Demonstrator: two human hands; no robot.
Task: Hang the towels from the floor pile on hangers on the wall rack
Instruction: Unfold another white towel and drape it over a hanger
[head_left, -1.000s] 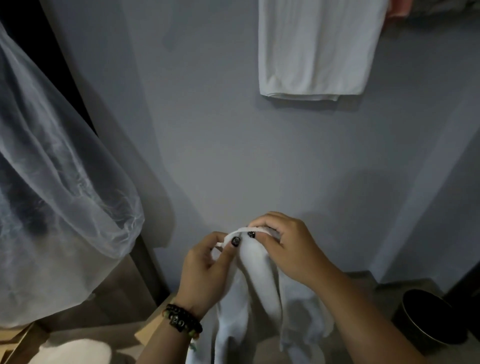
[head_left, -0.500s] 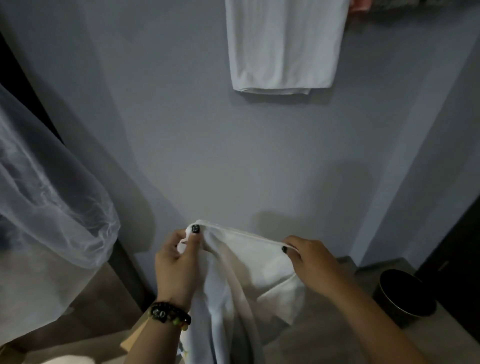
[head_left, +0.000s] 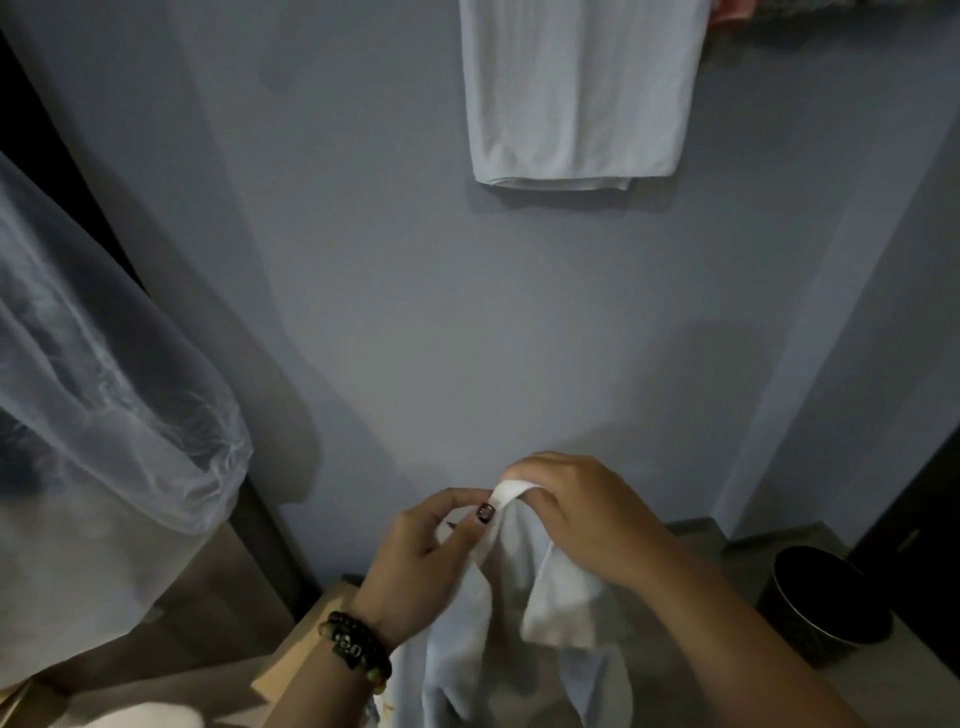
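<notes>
Pinching one white towel edge together, left hand and right hand fingers meet before bare wall.

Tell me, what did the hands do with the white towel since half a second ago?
The left hand and right hand came back together, bunching up the top edge of the white towel they had stretched apart. Nothing was let go; both keep pinching it. The hung towel on the wall and the black bin stayed put.
</notes>
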